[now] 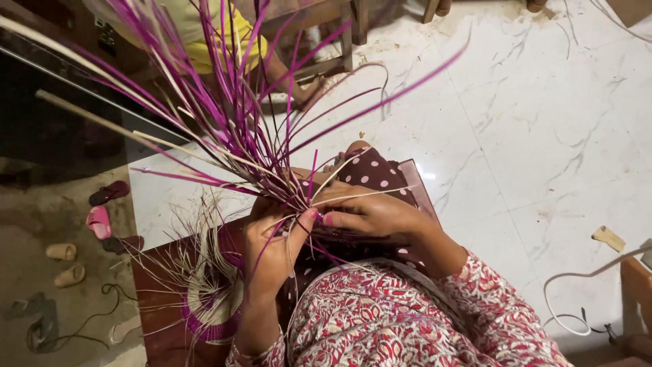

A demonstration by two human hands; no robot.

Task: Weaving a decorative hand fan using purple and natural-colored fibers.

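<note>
Both hands together — left hand (pixel 272 248) and right hand (pixel 370 214) pinch the purple and pale strips (pixel 231 129) where they cross, keeping the weave tight.

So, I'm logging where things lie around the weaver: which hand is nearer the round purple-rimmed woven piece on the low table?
Left. The left hand grips the strands just above the woven piece, its forearm running beside it. The right hand lies farther right, across the strands.

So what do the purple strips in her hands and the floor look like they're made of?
Purple strips: seemingly dyed plant fibre, perhaps palm leaf or cane; thin, flat, stiff, matte, mixed with pale undyed ones. Floor: polished marble or marble-look tile; white, grey veins, glossy reflection.
</note>
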